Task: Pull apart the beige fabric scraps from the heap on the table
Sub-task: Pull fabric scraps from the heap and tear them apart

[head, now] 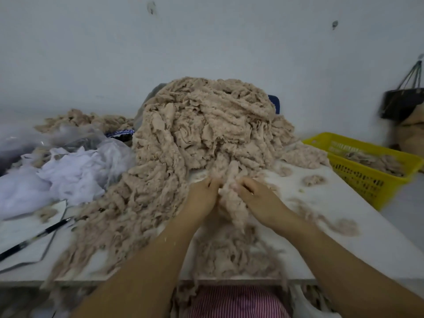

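**Both hands gripping one clump at the foot of the heap**

You are holding a single clump of beige scraps point(229, 198) between your left hand point(202, 193) and your right hand point(259, 198). The fingers of both hands are curling into the fabric and pinching it. The clump is trailing down from the heap point(206, 125), which is rising just beyond your fingertips and spilling out past your left hand, down alongside that forearm. More torn scraps are lying under your wrists at the near edge of the worktop point(358, 226).

One container is showing: a yellow basket point(358, 180), sitting well off to the right of your right hand, just past the worktop's right edge. It is holding a shallow layer of beige pieces point(376, 161).

Between your right hand and the basket, three small loose tufts point(313, 180) are lying apart from one another on the bare surface.

Far out beyond your left hand, a pile of white fabric point(75, 171) is pressing against the side of the heap. A clear plastic bag point(75, 136) is lying behind it, and a second, lower beige pile point(85, 120) behind that. One black pen point(34, 237) is lying on that same side, nearer to you.

The heap is blocking the view straight ahead of your hands; only a blue corner point(274, 103) is poking out behind its upper right. Past the basket, one dark bag point(403, 102) is hanging on the wall.
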Motion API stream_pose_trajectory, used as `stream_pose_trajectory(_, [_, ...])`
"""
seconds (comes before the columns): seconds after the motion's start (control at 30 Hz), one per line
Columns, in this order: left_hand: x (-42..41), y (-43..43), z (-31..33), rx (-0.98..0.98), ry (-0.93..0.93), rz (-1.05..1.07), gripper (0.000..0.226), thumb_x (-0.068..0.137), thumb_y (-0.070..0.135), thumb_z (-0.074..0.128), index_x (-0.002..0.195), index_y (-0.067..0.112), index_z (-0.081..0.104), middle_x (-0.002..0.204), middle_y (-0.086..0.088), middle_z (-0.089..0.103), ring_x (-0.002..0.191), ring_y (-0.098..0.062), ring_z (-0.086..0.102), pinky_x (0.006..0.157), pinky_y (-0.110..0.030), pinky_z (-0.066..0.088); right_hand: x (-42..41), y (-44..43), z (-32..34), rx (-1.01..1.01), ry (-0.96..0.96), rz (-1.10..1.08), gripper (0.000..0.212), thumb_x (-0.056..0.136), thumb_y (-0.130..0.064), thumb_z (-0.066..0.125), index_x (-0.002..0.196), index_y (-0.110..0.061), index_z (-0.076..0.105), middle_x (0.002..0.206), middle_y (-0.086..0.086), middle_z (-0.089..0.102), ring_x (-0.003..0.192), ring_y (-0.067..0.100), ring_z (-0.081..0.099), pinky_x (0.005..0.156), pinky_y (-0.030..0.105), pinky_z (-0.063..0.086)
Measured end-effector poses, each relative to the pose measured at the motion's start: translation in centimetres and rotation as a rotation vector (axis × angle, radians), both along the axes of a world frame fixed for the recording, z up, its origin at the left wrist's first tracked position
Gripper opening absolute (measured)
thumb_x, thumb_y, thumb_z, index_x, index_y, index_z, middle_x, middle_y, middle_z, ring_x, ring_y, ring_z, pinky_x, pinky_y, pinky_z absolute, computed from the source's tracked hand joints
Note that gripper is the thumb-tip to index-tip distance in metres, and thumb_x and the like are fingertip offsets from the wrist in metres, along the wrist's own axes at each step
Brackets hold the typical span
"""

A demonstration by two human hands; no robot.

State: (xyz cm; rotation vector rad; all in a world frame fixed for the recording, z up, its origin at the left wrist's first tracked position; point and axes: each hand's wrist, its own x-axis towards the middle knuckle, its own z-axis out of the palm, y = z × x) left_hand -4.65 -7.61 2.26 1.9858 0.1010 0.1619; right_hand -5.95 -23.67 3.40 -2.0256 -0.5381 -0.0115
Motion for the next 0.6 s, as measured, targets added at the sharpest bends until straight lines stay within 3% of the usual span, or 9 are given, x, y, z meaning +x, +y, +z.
stream_pose_trajectory(0.07, [0.0,-0.5,0.4,-0.172,0.096,-0.078,0.058,0.097,0.067,0.037,0.098,0.021,0.072,0.086,0.008,0.067,0.085,-0.009,0.062,0.076,-0.026,0.045,0.1,0.6,-0.1,0.047,0.016,-0.009,0.028,0.104,-0.034,0.046,0.08,-0.021,0.048,0.066,-0.017,0.047,0.054,-0.001,0.039,0.055,0.011,0.037])
stream_pose_trajectory(0.1, [0.2,-0.6,0.7,-0.238,0.145,-0.137,0.059,0.093,0.073,0.038,0.09,0.026,0.075,0.083,0.008,0.069,0.082,-0.009,0.064,0.075,-0.027,0.047,0.6,0.7,-0.2,0.078,0.045,-0.027,0.025,0.104,-0.033,0.047,0.083,-0.02,0.049,0.068,-0.015,0.048,0.054,0.0,0.04,0.054,0.011,0.037])
stream_pose_trajectory(0.17, [1.2,-0.4,0.9,-0.319,0.22,-0.219,0.049,0.093,0.066,0.051,0.079,0.027,0.078,0.078,0.003,0.073,0.071,-0.012,0.068,0.066,-0.026,0.051,2.0,0.8,-0.4,0.094,0.106,-0.051,0.022,0.104,-0.032,0.048,0.085,-0.021,0.051,0.071,-0.011,0.053,0.056,0.001,0.044,0.054,0.013,0.038])
stream_pose_trajectory(0.27, [3.2,0.5,0.8,-0.544,0.255,-0.211,0.032,0.096,0.036,0.064,0.099,0.005,0.072,0.083,-0.01,0.072,0.067,-0.017,0.069,0.06,-0.026,0.053,4.8,1.3,-0.6,0.2,0.213,-0.138,0.02,0.102,-0.032,0.051,0.088,-0.018,0.054,0.078,-0.003,0.056,0.065,0.009,0.05,0.059,0.022,0.042])
stream_pose_trajectory(0.33, [4.5,0.9,0.3,-0.697,0.233,-0.175,0.02,0.098,0.024,0.062,0.086,0.007,0.064,0.069,-0.007,0.067,0.058,-0.015,0.065,0.055,-0.024,0.051,6.7,1.8,-0.5,0.356,0.302,-0.206,0.02,0.102,-0.029,0.051,0.087,-0.018,0.055,0.082,0.005,0.059,0.071,0.015,0.054,0.064,0.031,0.047])
stream_pose_trajectory(0.4, [5.5,0.9,-0.2,-0.767,0.198,-0.131,0.02,0.099,0.021,0.059,0.081,0.012,0.06,0.057,0.001,0.061,0.047,-0.008,0.056,0.046,-0.019,0.046,8.2,2.0,-0.7,0.471,0.389,-0.247,0.019,0.103,-0.029,0.051,0.09,-0.019,0.06,0.095,0.013,0.069,0.084,0.026,0.064,0.078,0.044,0.054])
stream_pose_trajectory(0.47, [6.3,0.7,-0.8,-0.779,0.161,-0.114,0.024,0.099,0.027,0.058,0.078,0.015,0.057,0.051,0.004,0.05,0.041,-0.006,0.042,0.042,-0.017,0.036,9.3,2.2,-1.4,0.524,0.447,-0.26,0.02,0.103,-0.03,0.052,0.092,-0.02,0.064,0.103,0.012,0.073,0.098,0.029,0.069,0.09,0.047,0.055])
stream_pose_trajectory(0.6, [6.5,0.8,-1.6,-0.767,0.1,-0.203,0.044,0.1,0.034,0.054,0.057,0.025,0.057,0.044,0.01,0.05,0.034,-0.001,0.039,0.037,-0.014,0.032,10.7,1.7,-2.9,0.653,0.574,-0.262,0.019,0.102,-0.033,0.053,0.099,-0.02,0.067,0.1,0.008,0.076,0.093,0.024,0.073,0.082,0.043,0.061])
